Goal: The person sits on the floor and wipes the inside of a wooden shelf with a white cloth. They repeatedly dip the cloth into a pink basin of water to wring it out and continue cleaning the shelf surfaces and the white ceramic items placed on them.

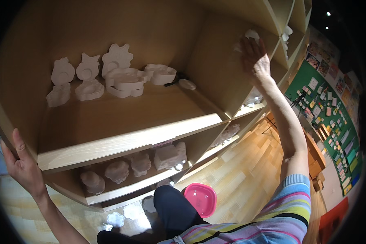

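My right hand (256, 59) is raised inside a wooden shelf compartment, pressed flat to its right side panel (213, 61). Under its fingers is a white wad (252, 34), probably a cloth; the palm side is hidden. At the far left, my left hand (24, 170) holds the front edge of the shelf unit's left side panel (18, 106), thumb upward. Between the hands, white animal-shaped boxes with upright lids (87, 67) stand toward the back of the compartment. A white cloud-shaped box (125, 82) sits beside them. A white oval piece (187, 84) lies next to a dark object (174, 80).
White figurines (140, 164) line the shelf below. A pink plastic basin (200, 199) stands on the wood floor by my knee (174, 201). Flower-shaped white pieces (115, 219) lie on the floor. More cubbies continue rightward; a green display board (326, 122) hangs beyond.
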`<state>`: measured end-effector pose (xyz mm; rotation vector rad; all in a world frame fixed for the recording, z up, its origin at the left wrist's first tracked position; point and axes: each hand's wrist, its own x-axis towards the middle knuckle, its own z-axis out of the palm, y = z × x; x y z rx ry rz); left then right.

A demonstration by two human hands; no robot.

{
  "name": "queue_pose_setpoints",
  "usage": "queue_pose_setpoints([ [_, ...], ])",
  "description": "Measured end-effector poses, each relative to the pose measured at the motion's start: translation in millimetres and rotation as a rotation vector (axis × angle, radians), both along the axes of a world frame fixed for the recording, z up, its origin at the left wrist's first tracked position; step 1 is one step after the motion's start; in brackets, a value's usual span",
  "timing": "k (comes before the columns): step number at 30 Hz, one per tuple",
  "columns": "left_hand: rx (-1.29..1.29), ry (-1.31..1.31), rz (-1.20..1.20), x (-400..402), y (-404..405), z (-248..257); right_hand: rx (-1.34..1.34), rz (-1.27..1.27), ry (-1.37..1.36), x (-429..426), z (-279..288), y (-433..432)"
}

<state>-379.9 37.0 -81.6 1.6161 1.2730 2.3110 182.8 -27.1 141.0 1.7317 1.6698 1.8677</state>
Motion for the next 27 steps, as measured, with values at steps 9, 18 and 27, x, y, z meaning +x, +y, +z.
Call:
queue_pose_setpoints([
  [9,0.012,0.021,0.140,-14.0,-4.7,-0.4,-0.179,0.193,-0.211,29.7,-75.0,138.9],
  [18,0.042,0.038,0.091,-13.7,6.8,-4.5,-0.236,0.191,-0.123,95.8,-116.2,256.5],
  [27,0.622,0.644,0.265,82.1,-65.1,60.6,-0.197,0.205,0.248,-51.1,-133.4,95.5],
])
